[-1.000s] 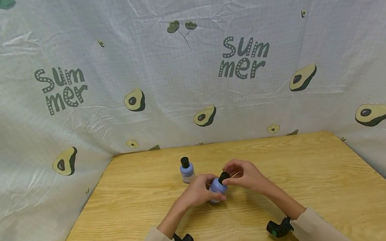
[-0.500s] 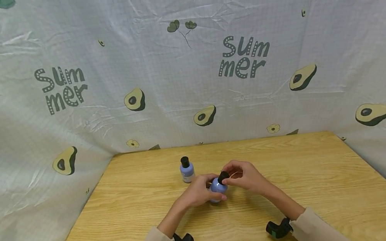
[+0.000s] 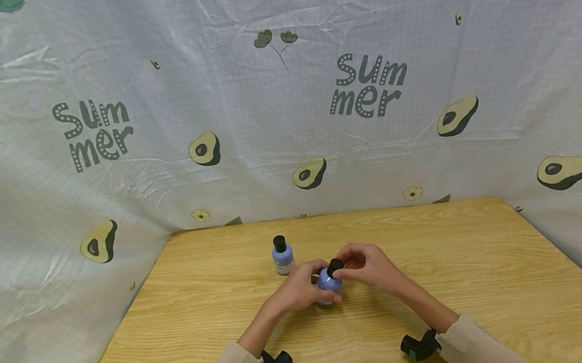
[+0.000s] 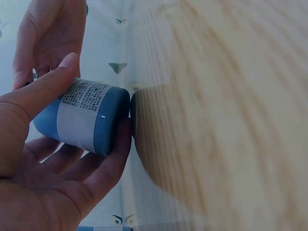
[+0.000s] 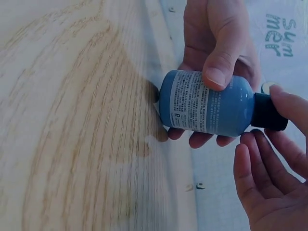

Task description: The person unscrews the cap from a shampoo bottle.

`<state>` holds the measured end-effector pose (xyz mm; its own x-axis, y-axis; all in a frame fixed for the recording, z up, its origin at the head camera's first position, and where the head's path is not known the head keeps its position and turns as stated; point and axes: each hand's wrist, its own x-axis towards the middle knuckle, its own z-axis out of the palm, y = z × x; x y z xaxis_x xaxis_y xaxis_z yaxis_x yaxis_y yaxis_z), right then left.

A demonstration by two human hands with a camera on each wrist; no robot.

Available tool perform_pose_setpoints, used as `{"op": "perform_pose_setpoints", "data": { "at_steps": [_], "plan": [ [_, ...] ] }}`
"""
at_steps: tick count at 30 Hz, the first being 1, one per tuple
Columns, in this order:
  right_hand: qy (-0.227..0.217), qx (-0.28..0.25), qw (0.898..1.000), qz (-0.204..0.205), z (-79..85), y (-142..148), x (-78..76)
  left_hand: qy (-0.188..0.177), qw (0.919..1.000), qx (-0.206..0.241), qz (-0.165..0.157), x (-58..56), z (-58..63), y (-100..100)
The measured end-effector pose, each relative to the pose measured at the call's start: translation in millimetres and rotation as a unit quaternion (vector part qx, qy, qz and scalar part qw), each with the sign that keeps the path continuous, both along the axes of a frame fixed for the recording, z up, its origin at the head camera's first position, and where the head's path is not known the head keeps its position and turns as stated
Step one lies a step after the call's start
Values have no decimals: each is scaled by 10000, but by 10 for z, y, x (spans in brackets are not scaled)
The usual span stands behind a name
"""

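Note:
A periwinkle-blue bottle (image 3: 329,283) with a black cap (image 3: 335,268) and a printed white label is tilted toward the right, low over the table. Around its body curl the thumb and fingers of my left hand (image 3: 297,289). My right hand (image 3: 370,266) pinches the black cap between thumb and index finger. In the right wrist view the cap (image 5: 269,112) sits on the bottle's neck, and the other right fingers are bent below it. The left wrist view shows the label (image 4: 79,115) and the bottle's base near the wood.
Behind and to the left, a second blue bottle (image 3: 283,259) with a black cap stands upright on the wooden table (image 3: 216,282). A printed cloth (image 3: 242,116) hangs behind the table and along its sides. Black wrist cameras (image 3: 419,345) are strapped under both forearms.
The cap and my right hand have shifted very slightly, with the cap a little further left. My left hand keeps its hold on the bottle. The standing bottle has not moved.

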<state>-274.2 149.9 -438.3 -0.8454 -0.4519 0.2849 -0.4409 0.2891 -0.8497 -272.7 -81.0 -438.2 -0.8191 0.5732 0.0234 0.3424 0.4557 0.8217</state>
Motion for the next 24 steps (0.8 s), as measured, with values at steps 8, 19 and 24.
{"op": "perform_pose_setpoints", "data": {
  "at_steps": [8,19,24],
  "plan": [
    [105,66,9999,-57,-5,-7,17,99,9999,-80,-26,9,-7,0],
    [129,-14,9996,254,3,5,12,58,10000,-56,1,-1,-30,-2],
    [103,-13,9999,43,6,-22,17,75,9999,-88,28,-3,-26,-4]
  ]
}}
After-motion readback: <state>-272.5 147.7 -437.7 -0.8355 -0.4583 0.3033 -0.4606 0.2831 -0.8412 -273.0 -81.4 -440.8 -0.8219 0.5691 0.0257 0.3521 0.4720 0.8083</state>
